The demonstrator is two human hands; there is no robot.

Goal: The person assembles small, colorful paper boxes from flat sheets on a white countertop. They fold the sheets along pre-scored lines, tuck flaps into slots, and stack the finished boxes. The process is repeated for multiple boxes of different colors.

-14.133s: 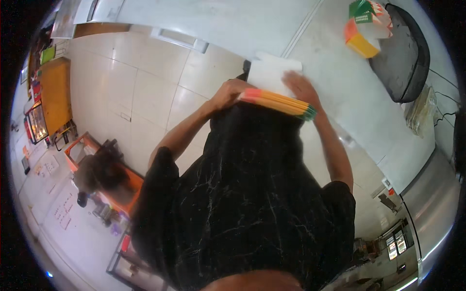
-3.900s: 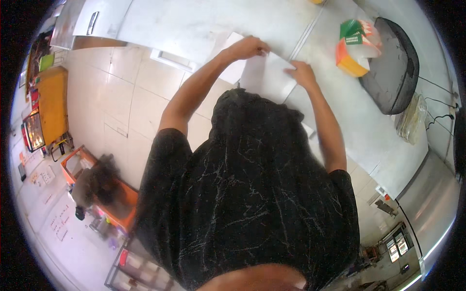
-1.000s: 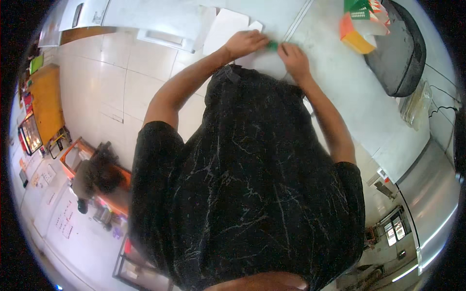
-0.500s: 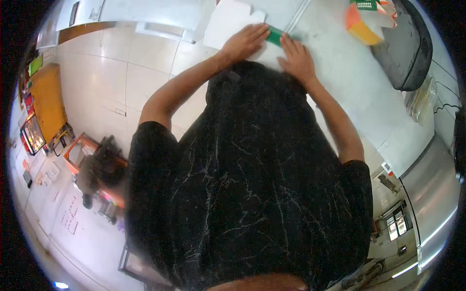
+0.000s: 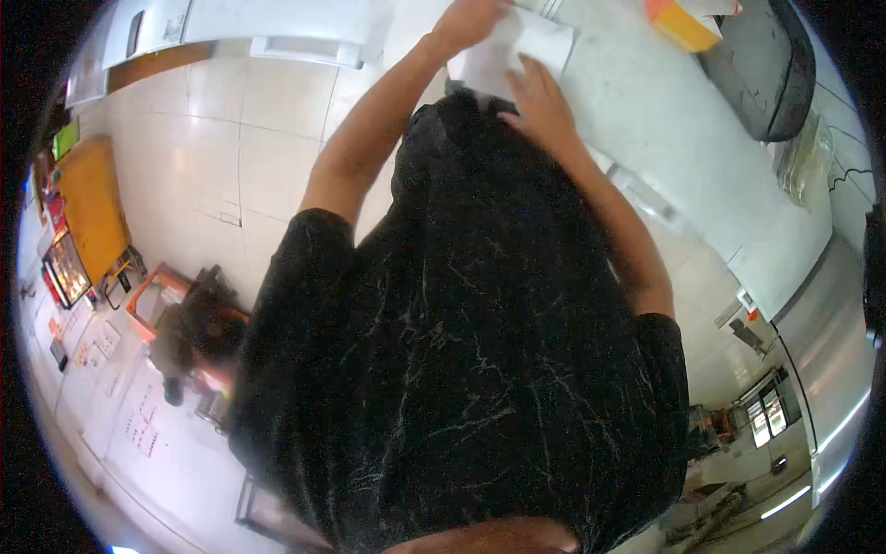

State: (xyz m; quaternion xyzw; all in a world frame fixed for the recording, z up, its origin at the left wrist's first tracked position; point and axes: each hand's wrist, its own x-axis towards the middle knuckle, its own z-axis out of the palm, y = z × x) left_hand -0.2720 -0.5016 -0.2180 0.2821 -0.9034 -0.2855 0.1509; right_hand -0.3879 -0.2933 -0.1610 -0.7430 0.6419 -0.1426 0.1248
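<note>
A white piece of card or paper (image 5: 544, 42) lies on the pale table near the upper edge of the view, between my hands. My left hand (image 5: 471, 20) is over its left side, smeared by motion. Whether those fingers grip the card cannot be told. My right hand (image 5: 546, 106) is at the card's near right edge, with its fingers apart and the index finger stretched toward the sheet. Another white sheet (image 5: 406, 32) shows in part to the left of my left forearm.
The pale tabletop (image 5: 646, 120) stretches to the right. On it are a yellow and orange carton (image 5: 685, 26), a dark grey case (image 5: 752, 74) and some clear plastic bags (image 5: 805, 162). A person (image 5: 198, 337) is at the lower left, near an orange frame. A yellow board (image 5: 97, 198) stands farther left.
The green piece between my hands is out of sight, and a white surface shows there. My left hand has moved up and my right hand slightly down and left. The view has shifted a little.
</note>
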